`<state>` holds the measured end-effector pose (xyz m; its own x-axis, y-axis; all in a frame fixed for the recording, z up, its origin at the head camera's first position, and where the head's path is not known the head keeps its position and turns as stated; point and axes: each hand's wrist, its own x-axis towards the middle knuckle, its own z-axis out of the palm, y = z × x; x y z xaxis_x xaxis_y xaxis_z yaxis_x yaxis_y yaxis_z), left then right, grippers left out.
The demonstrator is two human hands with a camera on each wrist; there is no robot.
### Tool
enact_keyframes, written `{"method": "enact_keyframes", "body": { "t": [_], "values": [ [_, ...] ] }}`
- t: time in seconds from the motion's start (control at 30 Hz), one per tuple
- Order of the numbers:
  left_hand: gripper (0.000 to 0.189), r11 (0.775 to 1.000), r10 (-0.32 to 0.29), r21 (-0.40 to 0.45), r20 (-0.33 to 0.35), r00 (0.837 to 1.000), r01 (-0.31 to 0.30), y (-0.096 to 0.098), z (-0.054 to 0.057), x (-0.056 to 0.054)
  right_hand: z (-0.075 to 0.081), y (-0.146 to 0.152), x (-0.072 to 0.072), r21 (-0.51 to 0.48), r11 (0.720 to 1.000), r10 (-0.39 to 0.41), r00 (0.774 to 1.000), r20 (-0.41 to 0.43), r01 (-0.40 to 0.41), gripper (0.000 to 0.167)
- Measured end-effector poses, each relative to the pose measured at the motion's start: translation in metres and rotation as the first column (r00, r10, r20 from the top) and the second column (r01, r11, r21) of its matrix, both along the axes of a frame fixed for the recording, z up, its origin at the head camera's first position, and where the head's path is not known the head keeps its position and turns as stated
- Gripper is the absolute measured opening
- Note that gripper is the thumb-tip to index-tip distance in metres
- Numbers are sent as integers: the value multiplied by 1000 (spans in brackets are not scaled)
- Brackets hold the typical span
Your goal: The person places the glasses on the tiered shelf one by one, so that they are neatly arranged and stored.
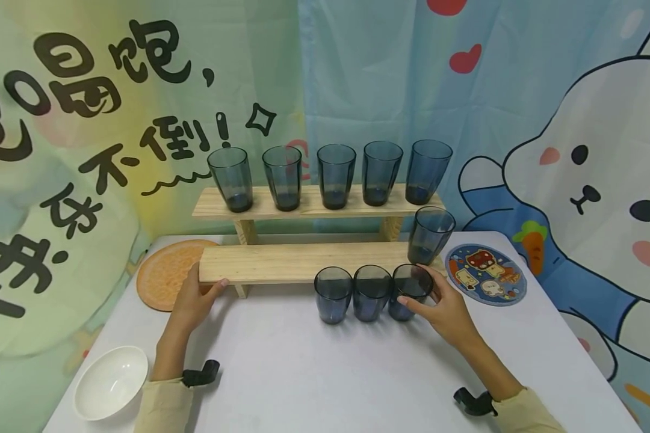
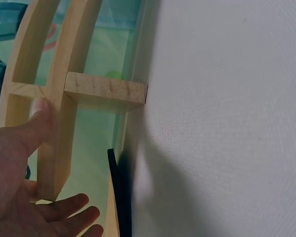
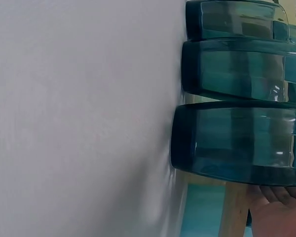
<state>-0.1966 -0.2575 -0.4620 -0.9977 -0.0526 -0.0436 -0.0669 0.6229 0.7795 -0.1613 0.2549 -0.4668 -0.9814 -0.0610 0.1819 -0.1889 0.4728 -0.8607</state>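
My left hand (image 1: pixel 194 300) grips the left end of the lower board of a two-tier wooden shelf (image 1: pixel 281 263); in the left wrist view its thumb lies along the wood and the other fingers spread past the end. My right hand (image 1: pixel 443 308) holds a blue-grey glass tumbler (image 1: pixel 411 294), thumb on the near side, fingers behind. That tumbler is the rightmost of 3 upright in a row before the shelf, beside the middle tumbler (image 1: pixel 372 294) and the left tumbler (image 1: pixel 333 296). One tumbler (image 1: pixel 430 236) stands on the lower board's right end, just behind my right hand.
Several matching tumblers (image 1: pixel 334 177) stand along the upper board (image 1: pixel 309 207). A round orange mat (image 1: pixel 162 273) lies left of the shelf, a cartoon-printed round mat (image 1: pixel 486 275) right. A white bowl (image 1: pixel 111 385) sits at the table's front left. A printed curtain (image 1: pixel 357 72) hangs behind.
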Motion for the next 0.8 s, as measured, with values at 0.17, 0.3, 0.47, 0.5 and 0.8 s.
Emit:
{"method": "enact_keyframes", "body": {
  "t": [0.17, 0.3, 0.47, 0.5, 0.8],
  "values": [
    [89, 1000, -3, 4, -13, 1000, 3, -1, -2, -1, -3, -1, -1, -40, 999, -11, 1000, -17, 10, 80],
    [90, 1000, -1, -1, -12, 1000, 1, -1, -1, -2, -5, -2, -1, -51, 999, -13, 1000, -28, 11, 80],
    [91, 1000, 4, 0, 4, 1000, -4, 0, 0, 0, -4, -2, 0, -59, 998, -10, 999, -31, 9, 79],
    [91, 1000, 4, 1, 5, 1000, -4, 0, 0, 0, -4, -2, 0, -57, 998, -10, 1000, -29, 8, 79],
    [91, 1000, 0, 0, 4, 1000, 0, 1, 1, 0, 7, -2, 5, -35, 999, -7, 1000, 12, 7, 82]
  ]
}}
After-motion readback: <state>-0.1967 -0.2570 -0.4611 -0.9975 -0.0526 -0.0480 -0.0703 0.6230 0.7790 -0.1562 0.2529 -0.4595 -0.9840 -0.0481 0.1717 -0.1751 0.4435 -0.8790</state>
